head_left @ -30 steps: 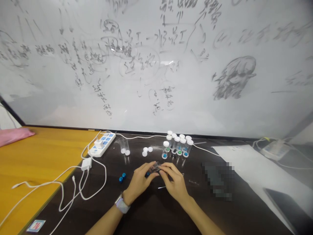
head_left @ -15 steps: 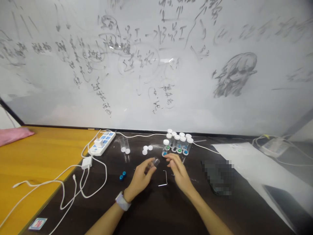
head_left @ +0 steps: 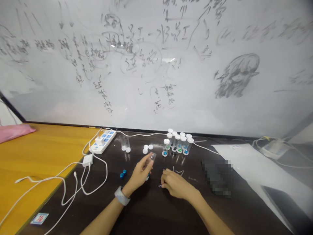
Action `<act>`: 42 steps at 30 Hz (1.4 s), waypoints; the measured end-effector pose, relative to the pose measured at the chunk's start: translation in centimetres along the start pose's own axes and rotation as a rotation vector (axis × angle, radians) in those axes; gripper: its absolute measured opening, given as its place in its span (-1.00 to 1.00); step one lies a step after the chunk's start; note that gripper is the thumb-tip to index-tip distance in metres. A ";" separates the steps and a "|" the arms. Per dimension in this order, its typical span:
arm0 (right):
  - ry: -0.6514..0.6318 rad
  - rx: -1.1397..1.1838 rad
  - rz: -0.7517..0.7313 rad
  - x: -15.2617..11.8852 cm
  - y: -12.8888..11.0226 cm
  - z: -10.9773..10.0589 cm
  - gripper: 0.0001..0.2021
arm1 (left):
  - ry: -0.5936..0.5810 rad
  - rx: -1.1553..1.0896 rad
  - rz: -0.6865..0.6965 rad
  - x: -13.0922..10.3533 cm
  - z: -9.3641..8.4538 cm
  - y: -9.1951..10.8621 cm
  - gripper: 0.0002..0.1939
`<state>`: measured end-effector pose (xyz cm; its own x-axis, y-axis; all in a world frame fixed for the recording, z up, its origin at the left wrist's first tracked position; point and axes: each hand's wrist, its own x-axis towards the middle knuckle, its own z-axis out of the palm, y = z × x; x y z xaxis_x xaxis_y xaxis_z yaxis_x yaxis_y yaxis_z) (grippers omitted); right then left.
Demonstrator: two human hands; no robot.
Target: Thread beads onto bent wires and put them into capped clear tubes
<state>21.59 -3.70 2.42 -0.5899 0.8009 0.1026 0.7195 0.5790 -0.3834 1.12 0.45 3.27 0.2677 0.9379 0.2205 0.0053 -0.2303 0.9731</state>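
Holding a clear tube (head_left: 152, 156) in the left hand (head_left: 141, 169), with thumb and fingers pressed together around its lower part and its upper end poking out, tilted, past the fingertips. Cannot make out any contents. Just below that grip, showing a small blue-and-white piece (head_left: 147, 177), mostly hidden under the hand.

Bunching the fingertips of the right hand (head_left: 175, 183), to the right of the tube and nearer the body, over a thin metal rod (head_left: 159, 186), with one bright end sticking out beside the thumb. Cannot tell a firm pinch from a mere touch there. Just beyond the right hand's knuckles, showing thin bent wires (head_left: 180, 172) on the dark tabletop (head_left: 146, 215).

Left of the left hand's grip, showing two blue balls (head_left: 123, 173), close together. Beyond the grip, seeing three white caps (head_left: 145, 151) near the tube, two clear tubes (head_left: 127, 143) standing farther off to the left, and a cluster of white-capped tubes (head_left: 182, 143) to the right, some with blue or green bits at the bottom.

Judged from the poses, steadying the tube with one hand while taking hold of the rod with the other. Calling next for a light thumb-and-finger pinch low against the tabletop, without squeezing or jerking the tube.
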 end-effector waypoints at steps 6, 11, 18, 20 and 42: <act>0.116 0.106 0.004 0.3 -0.7 -0.7 -0.86 | -0.017 0.066 0.078 -0.2 -0.1 -0.1 -0.50; 0.417 0.458 0.096 0.5 1.0 -2.4 -0.85 | -0.011 0.173 0.117 -0.5 0.0 0.2 -0.58; 0.582 0.407 0.040 0.1 2.0 -3.3 -0.82 | -0.061 0.362 0.219 -0.7 0.0 0.1 -0.62; 0.541 0.373 -0.034 0.0 1.7 -3.3 -0.81 | -0.104 0.406 0.253 -0.8 0.0 0.3 -0.63; 1.011 0.639 0.359 0.6 4.0 -2.3 -0.66 | -0.003 -0.134 -0.031 0.0 -0.1 -0.3 -0.54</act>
<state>25.00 -0.55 3.05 0.3525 0.8205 0.4501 0.3079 0.3525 -0.8837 0.99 0.56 2.97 0.2721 0.9432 0.1905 -0.1150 -0.1647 0.9796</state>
